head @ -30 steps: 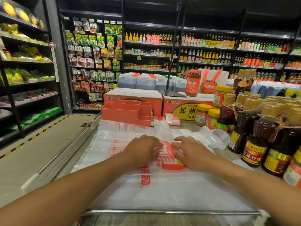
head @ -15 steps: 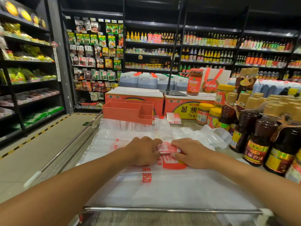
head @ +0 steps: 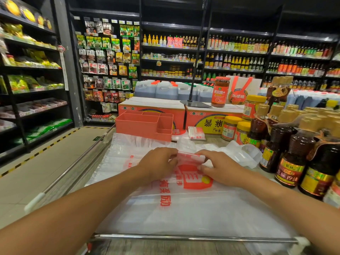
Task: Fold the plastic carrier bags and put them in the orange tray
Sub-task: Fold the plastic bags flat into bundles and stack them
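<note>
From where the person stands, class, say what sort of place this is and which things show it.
Most likely a supermarket: shelves lined with bottles and price tags, hanging snack packets, and rows of identical sauce bottles beside the plastic bags.

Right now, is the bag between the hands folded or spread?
Folded: carrier bag is a small packet pinched by left hand and right hand.

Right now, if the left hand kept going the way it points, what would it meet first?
The folded red-printed plastic bag that the left hand pinches, then probably the right hand.
</note>
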Demonstrator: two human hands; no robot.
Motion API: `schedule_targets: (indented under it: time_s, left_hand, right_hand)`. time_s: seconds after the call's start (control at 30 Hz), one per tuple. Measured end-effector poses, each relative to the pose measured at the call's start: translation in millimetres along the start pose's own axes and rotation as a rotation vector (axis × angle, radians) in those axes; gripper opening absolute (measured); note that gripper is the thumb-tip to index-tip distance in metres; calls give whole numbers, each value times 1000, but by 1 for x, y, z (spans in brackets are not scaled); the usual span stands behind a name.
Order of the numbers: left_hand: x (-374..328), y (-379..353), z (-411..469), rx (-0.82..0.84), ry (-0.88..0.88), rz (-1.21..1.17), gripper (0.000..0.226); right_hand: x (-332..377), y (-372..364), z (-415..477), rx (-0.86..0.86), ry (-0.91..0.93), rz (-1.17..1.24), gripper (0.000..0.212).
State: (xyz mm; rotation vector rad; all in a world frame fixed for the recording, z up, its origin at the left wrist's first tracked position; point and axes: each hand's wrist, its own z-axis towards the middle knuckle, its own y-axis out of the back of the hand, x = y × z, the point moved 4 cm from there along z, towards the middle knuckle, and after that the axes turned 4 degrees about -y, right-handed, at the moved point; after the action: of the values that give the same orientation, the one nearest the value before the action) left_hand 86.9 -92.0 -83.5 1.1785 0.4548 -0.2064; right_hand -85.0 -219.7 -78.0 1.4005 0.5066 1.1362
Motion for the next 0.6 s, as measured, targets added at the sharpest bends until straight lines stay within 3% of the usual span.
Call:
schedule_targets:
  time_s: [0.1, 0.37, 0.53, 0.6]
  left_hand:
    - [0, -1, 0, 23, 9, -102, 20]
    - [-1, -2, -3, 20, 63, -236, 23]
    - [0, -5, -2, 39, 119, -180, 27]
    - [-1, -4, 0, 40, 128, -93, 33]
  right_hand:
    - [-2, 2, 1, -50, -22, 68, 16]
    - [-4, -3, 2, -47, -177, 295, 12]
    - [-1, -7, 5, -93, -157, 206, 11]
    - [-1, -9, 4, -103, -153, 179, 24]
